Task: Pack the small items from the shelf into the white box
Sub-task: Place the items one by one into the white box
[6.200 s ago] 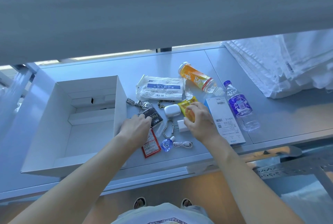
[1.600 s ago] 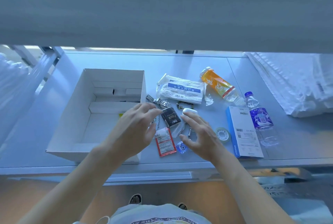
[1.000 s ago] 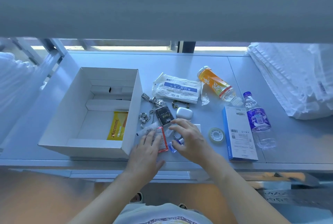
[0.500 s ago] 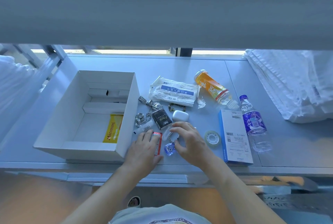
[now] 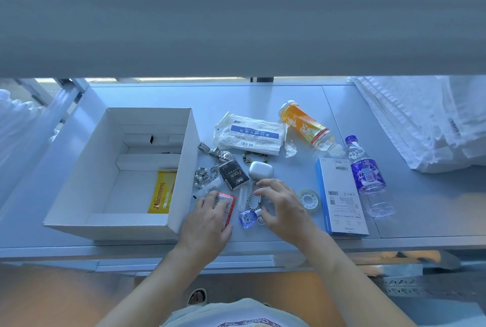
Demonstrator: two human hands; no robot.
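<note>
Sachet (image 5: 226, 204) — under left grip (image 5: 207, 224).

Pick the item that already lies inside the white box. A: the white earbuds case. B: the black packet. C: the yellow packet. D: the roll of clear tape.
C: the yellow packet lies flat on the floor of the white box, while the earbuds case, tape roll and black packet lie on the shelf outside it.

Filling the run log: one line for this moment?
packing | white box: yellow packet inside | left hand on red sachet | right hand over keychain
</note>
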